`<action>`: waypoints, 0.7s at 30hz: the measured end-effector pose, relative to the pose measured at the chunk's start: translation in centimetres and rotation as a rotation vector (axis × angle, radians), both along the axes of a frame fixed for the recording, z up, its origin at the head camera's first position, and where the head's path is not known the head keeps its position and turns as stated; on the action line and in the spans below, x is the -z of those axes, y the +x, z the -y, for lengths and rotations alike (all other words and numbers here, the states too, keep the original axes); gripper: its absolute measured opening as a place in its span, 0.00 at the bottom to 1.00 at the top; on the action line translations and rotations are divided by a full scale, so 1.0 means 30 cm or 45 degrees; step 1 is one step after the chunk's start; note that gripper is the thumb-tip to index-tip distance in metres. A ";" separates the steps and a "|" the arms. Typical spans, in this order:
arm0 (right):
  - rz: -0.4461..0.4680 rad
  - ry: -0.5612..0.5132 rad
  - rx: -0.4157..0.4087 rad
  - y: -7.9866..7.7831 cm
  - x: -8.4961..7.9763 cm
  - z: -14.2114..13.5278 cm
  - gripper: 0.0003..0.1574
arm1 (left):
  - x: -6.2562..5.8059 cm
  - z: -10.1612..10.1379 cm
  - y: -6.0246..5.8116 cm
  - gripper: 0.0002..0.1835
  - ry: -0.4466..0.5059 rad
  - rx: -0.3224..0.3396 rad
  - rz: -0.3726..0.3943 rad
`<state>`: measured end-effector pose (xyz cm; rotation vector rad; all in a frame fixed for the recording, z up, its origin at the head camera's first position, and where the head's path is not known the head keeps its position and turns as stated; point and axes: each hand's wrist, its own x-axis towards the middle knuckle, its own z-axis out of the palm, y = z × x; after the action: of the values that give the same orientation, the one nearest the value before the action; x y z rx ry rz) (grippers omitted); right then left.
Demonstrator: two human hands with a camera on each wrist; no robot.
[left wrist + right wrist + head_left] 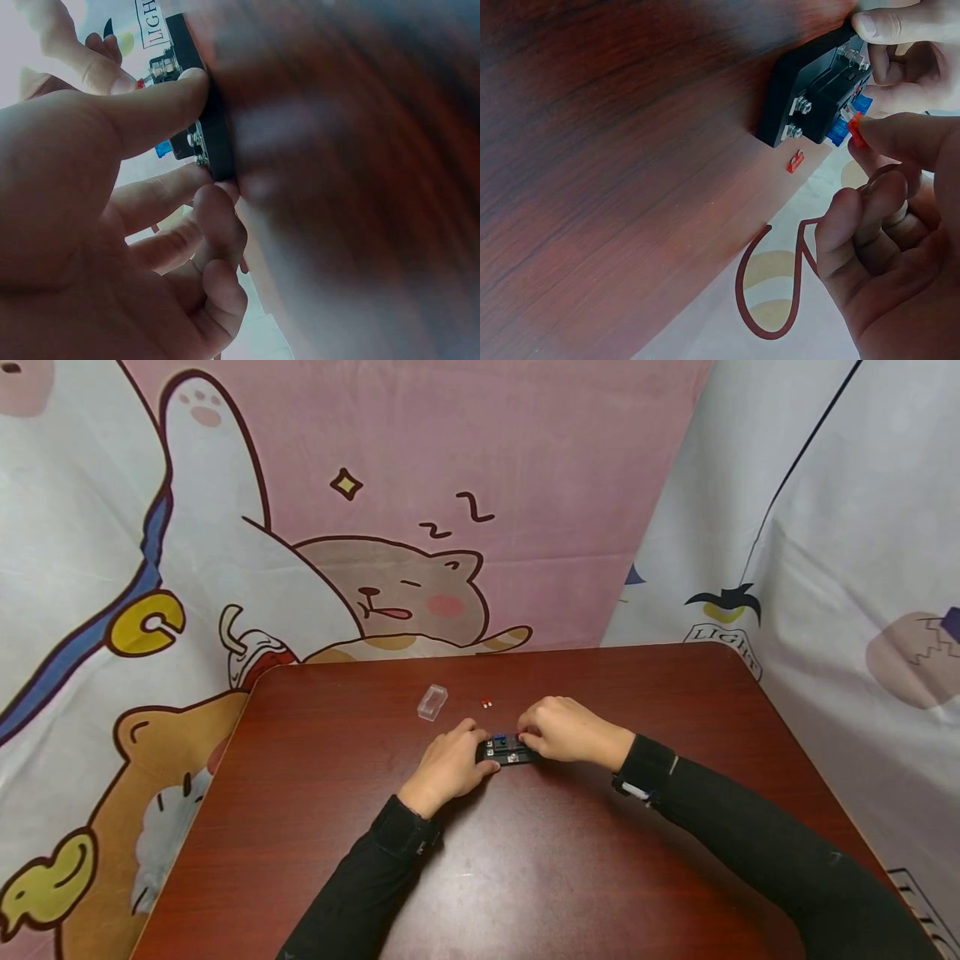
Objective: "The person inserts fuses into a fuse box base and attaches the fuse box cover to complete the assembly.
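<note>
A black fuse block (pixel 512 759) with metal screw terminals lies on the table between both hands. My left hand (pixel 450 762) grips its left end, the thumb (pixel 161 105) along the near side and fingers at the far side. Blue blade fuses (pixel 838 133) sit in the block's raised middle. At the block's right part, my right hand (pixel 570 731) pinches a red blade fuse (pixel 856 130) between thumb and forefinger. Its metal prongs point toward the block beside a blue fuse; whether they have entered a slot I cannot tell. The other right fingers are curled.
Behind the block, a loose red blade fuse (pixel 795 161) lies on the brown table (pixel 315 827). A small clear plastic box (pixel 432 702) stands to its left. A cartoon-printed cloth (pixel 570 485) hangs behind the table's far edge.
</note>
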<state>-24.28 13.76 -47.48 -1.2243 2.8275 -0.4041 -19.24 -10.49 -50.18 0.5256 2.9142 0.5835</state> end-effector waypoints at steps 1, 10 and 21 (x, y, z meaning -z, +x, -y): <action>-0.003 0.000 -0.003 0.000 0.000 0.000 0.06 | 0.001 0.000 0.000 0.26 0.001 0.000 0.003; -0.002 -0.005 -0.009 0.003 -0.004 0.001 0.06 | -0.001 -0.001 0.000 0.26 0.010 -0.003 0.005; 0.001 -0.009 -0.034 0.007 0.002 -0.006 0.04 | 0.001 -0.004 0.001 0.26 -0.002 -0.013 0.015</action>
<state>-24.07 13.92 -47.55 -1.2613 2.8078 -0.4133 -19.19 -10.37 -50.22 0.5060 2.9075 0.5835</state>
